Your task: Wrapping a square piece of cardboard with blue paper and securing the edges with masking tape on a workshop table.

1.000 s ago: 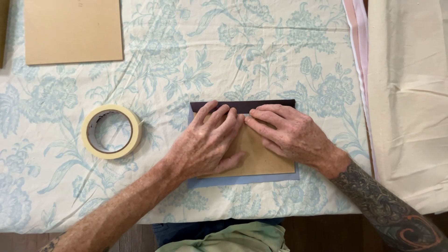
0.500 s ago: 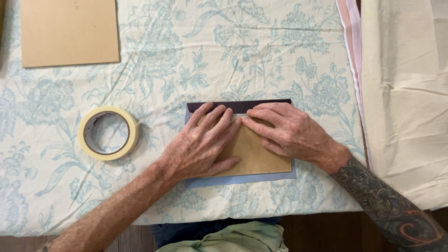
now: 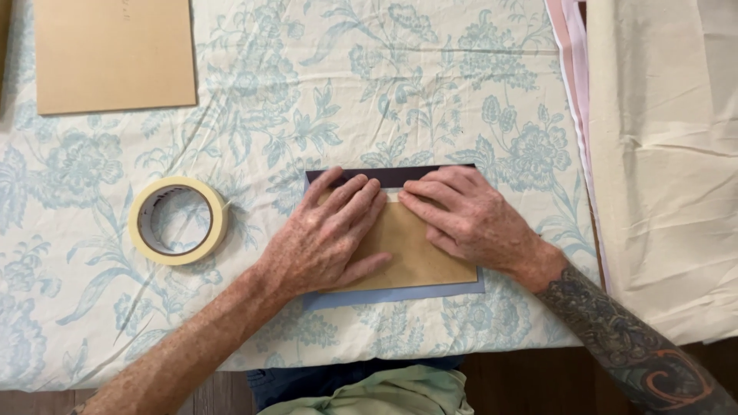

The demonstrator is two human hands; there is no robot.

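Both hands lie flat, my left hand (image 3: 327, 234) and right hand (image 3: 469, 219) gripping nothing, pressing the tan cardboard panel (image 3: 419, 253) onto the blue-grey sheet (image 3: 400, 294) at lower centre; I judge a dark edge strip (image 3: 400, 175) is being folded, needing firm fingertip creasing.

Table under cream tablecloth (image 3: 430, 84) with pale blue floral print; plain cream cloth (image 3: 669, 154) at right; dark wooden floor (image 3: 523, 380) below.

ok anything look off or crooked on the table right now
Nothing is spilled or damaged. The brown card rectangle lies square on the blue-grey sheet under the left hand and right hand. The only untidy thing is the wrinkled floral tablecloth; the cream masking tape roll lies flat.
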